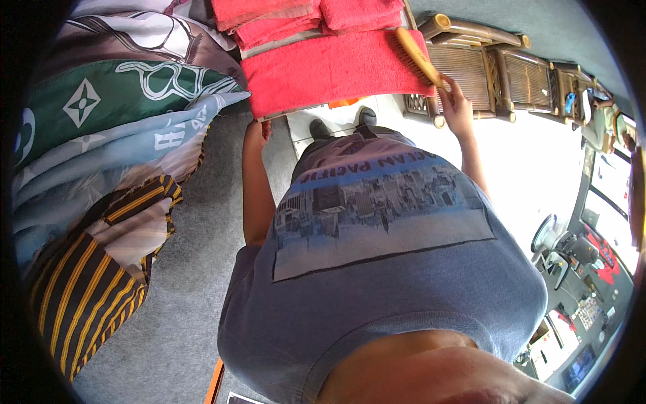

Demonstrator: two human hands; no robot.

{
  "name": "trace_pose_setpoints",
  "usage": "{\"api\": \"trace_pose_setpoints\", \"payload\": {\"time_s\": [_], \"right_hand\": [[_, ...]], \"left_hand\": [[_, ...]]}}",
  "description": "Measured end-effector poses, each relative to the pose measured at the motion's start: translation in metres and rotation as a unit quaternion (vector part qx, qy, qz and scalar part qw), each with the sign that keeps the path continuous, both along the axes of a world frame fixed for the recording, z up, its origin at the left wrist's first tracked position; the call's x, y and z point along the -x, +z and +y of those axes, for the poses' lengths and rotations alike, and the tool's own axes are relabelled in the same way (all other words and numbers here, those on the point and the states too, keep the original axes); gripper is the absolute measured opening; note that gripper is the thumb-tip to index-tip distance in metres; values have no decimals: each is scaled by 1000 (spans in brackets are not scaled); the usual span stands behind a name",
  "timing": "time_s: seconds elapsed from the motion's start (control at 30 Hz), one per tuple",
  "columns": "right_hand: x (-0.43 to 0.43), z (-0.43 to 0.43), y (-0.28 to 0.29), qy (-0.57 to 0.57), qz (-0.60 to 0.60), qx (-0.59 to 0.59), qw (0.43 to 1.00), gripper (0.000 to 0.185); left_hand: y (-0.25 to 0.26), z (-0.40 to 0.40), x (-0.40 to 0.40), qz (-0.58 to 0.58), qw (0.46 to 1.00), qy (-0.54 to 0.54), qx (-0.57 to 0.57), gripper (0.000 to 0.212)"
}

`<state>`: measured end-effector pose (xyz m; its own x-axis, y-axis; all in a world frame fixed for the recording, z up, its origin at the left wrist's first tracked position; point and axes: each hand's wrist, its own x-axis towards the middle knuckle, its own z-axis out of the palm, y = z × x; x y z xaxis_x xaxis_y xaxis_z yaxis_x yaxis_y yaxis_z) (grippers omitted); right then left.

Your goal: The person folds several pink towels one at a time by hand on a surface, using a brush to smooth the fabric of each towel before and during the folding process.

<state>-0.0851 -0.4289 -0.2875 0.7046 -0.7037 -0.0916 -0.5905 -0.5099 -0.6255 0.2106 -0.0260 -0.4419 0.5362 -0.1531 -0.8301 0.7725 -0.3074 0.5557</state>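
A wooden-backed bristle brush (416, 54) is in my right hand (456, 107), gripped by its handle. Its dark bristles lie against or just above the right end of a red terry towel (328, 70). The towel is spread flat over a narrow board or table in front of me. My left hand (261, 132) is at the towel's near left corner, its fingers curled and partly hidden under the edge. Whether it grips the board or the towel there, I cannot tell.
Folded red towels (275, 22) are stacked just beyond the spread one. A heap of printed fabrics (166, 86) and a striped cloth (81, 298) lies left. Bamboo seating (456, 70) runs along the right. Farther right are a person (605, 123) and a fan (545, 233).
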Motion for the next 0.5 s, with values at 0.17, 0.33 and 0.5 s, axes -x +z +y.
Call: {"api": "trace_pose_setpoints", "payload": {"time_s": [0.17,0.33,0.5], "right_hand": [[13,-21,-52,-197,-167,-298,919,39],[3,-1,-56,-296,-229,-490,787,31],[4,-3,-88,-289,-222,-532,764,51]], "left_hand": [[33,-23,9,-166,978,76,-99,28],[77,-63,18,-604,793,22,-82,16],[154,-149,56,-670,705,-230,-33,17]]}}
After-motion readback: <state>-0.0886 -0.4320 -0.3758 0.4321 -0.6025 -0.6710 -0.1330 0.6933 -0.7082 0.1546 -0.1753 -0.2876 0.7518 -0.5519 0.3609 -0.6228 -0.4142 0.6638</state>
